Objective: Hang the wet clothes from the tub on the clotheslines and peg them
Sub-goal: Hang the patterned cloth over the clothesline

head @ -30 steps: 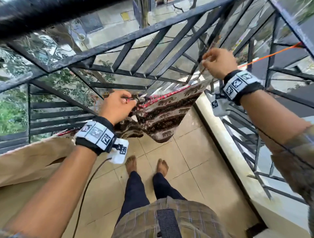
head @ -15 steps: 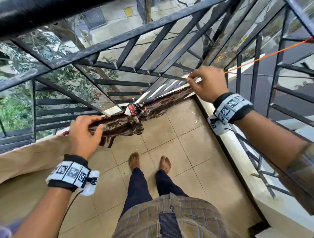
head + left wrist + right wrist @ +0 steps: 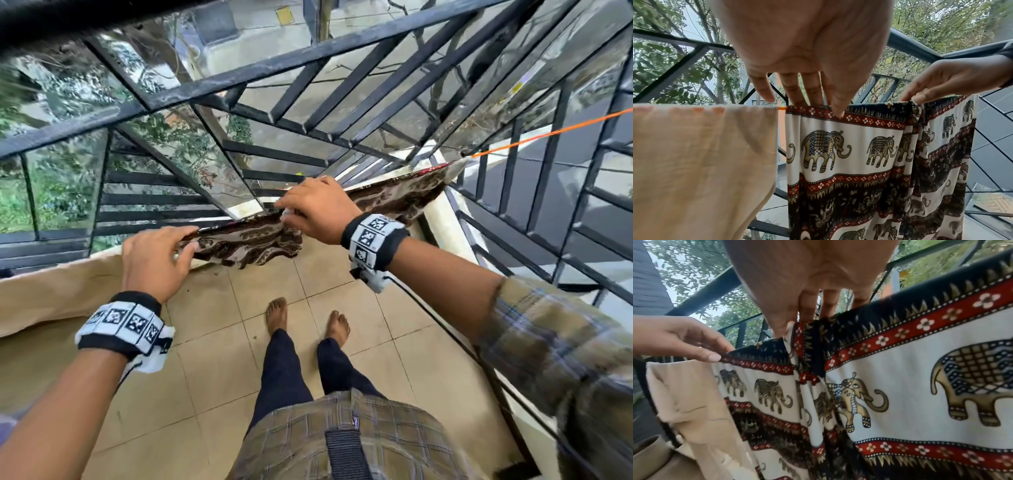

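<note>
The elephant cloth hangs folded over the orange line, just right of a beige cloth on the same line. A short bare stretch of line separates the two.

Left hand: fingers nearly straight, tips resting on the fold at the cloth's left end, thumb on the near face. It presses and steadies; no firm pinch is evident.

Right hand: set further right along the line, about mid-cloth, thumb and fingertips pinching a bunched vertical pleat at the fold.

Step in hand, as judged: spreading and levelling the cloth along the line. It is draped but not yet pegged; no peg shows on it or in either hand. Right of the pleat the cloth runs smoothly to its far corner beside the railing.

Next move, as judged: draw the pleat out flat along the line, then fetch pegs and clip both ends. The tub is not in view, so the remaining load cannot be told.

Risk: wet cloth is heavy and may slide along the line if released unpegged.
</note>
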